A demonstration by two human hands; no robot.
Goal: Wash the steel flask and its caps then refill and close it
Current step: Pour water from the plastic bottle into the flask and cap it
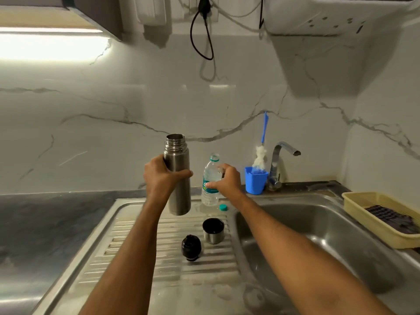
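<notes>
My left hand [162, 178] grips the uncapped steel flask [178, 194], held upright above the ribbed drainboard [141, 246]. My right hand [227, 179] wraps its fingers around a clear plastic water bottle [209, 196] standing open at the back of the drainboard. The bottle's teal cap [223, 207] lies beside it. The flask's steel cup cap [213, 230] stands mouth up on the drainboard. The black inner stopper [191, 247] lies on its side just left of the cup.
The sink basin [318, 235] lies to the right, with a tap [280, 164] behind it. A blue cup [255, 180] holds a bottle brush [261, 153]. A yellow tray [372, 214] sits at far right. Dark countertop [45, 223] spreads left.
</notes>
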